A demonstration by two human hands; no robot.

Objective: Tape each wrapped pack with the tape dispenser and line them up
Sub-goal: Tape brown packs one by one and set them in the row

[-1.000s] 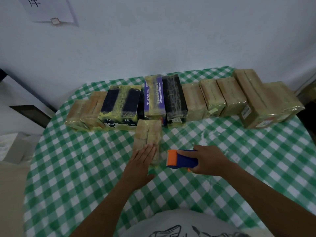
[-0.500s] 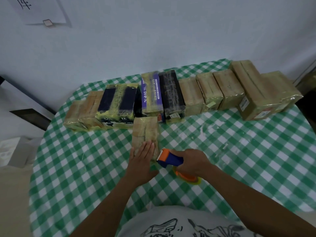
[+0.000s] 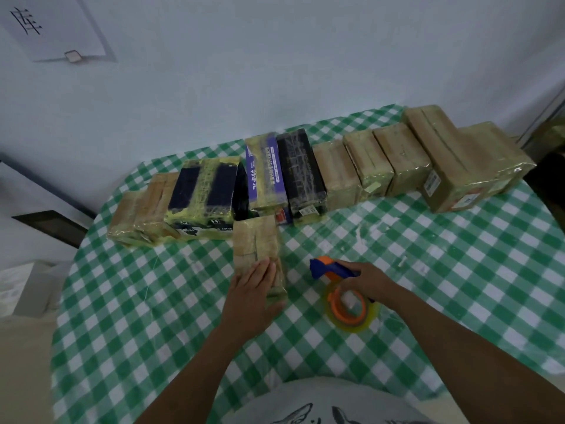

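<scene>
A tan wrapped pack (image 3: 255, 244) lies lengthwise on the green checked table (image 3: 153, 301), just in front of the row. My left hand (image 3: 252, 290) lies flat on its near end, fingers straight. My right hand (image 3: 365, 280) grips the blue and orange tape dispenser (image 3: 331, 267) a little to the right of the pack; its orange-cored roll of clear tape (image 3: 350, 309) hangs below the hand. Several taped packs (image 3: 336, 172) stand side by side in a row along the far side of the table.
The row runs from tan packs at the left (image 3: 137, 209) past dark and purple boxes (image 3: 266, 172) to large tan boxes at the right (image 3: 458, 157). A white wall with a paper sheet (image 3: 55, 29) stands behind. White boxes (image 3: 24, 286) sit left of the table.
My right hand has pulled the tape dispenser away from the pack's near end to the right and tilted it, so the tape roll shows. My left hand stays on the pack.
</scene>
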